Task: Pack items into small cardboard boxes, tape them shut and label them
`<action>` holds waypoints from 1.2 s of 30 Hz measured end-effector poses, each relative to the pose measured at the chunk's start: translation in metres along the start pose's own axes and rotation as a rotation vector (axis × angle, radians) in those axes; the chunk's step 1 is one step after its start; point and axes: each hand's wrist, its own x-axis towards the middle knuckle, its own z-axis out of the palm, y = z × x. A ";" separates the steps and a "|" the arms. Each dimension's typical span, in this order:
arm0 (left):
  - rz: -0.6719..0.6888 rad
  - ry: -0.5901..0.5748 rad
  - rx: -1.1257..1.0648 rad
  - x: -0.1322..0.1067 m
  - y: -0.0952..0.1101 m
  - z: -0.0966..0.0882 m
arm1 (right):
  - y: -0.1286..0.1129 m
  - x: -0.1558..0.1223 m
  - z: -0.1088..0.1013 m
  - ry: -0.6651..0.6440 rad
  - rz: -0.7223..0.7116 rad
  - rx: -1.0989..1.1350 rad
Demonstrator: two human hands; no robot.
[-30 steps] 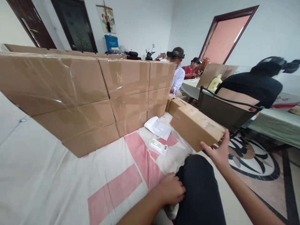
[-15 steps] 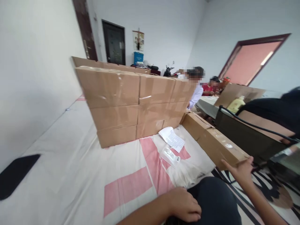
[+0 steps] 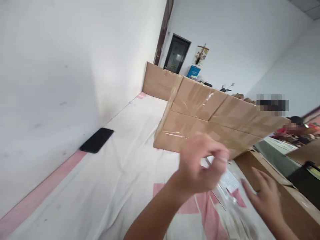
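Observation:
My left hand is raised over the sheet, in front of the wall of taped cardboard boxes. Its fingers curl round towards the thumb, slightly blurred; whether anything is pinched at the tips is hidden. Lower right, my right hand has its fingers spread and holds nothing. It hovers close to a low, long cardboard box; contact cannot be made out. Between the two hands a printed white paper lies on the bedsheet, partly covered by my left hand.
A black phone lies on the pink-and-white sheet by the left wall. Behind the boxes are a dark door and a blue container. Another person sits at the far right.
My left hand has risen from my knee to in front of the boxes. My right hand has let go of the low box's near end. The view has swung left.

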 end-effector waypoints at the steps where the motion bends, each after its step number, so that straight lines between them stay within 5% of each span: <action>1: -0.011 0.168 0.026 0.019 0.001 -0.027 | -0.029 0.011 0.031 -0.037 -0.135 0.068; 3: -0.002 0.497 0.033 0.045 -0.014 -0.080 | -0.094 0.023 0.089 -0.208 -0.376 0.224; 5: -0.023 0.647 0.162 0.052 -0.052 -0.126 | -0.160 0.024 0.136 -0.380 -0.612 0.320; 6: -0.128 0.623 0.267 0.048 -0.076 -0.145 | -0.191 0.023 0.154 -0.440 -0.717 0.362; 8: -0.553 0.374 0.424 0.028 -0.125 -0.177 | -0.243 0.023 0.181 -0.490 -0.795 0.435; 11: -0.796 0.153 0.392 -0.018 -0.180 -0.207 | -0.294 0.036 0.208 -0.514 -0.724 0.533; 15: -0.986 0.000 0.216 -0.058 -0.215 -0.227 | -0.334 0.064 0.247 -0.568 -0.574 0.646; 22: -1.105 0.314 -0.086 -0.058 -0.242 -0.269 | -0.416 0.059 0.319 -0.348 -0.436 0.879; 27: -1.132 0.481 -0.235 -0.062 -0.240 -0.296 | -0.451 0.060 0.326 -0.478 -0.466 0.957; 36: -1.183 0.682 -0.286 -0.060 -0.238 -0.306 | -0.453 0.064 0.335 -0.604 -0.406 0.894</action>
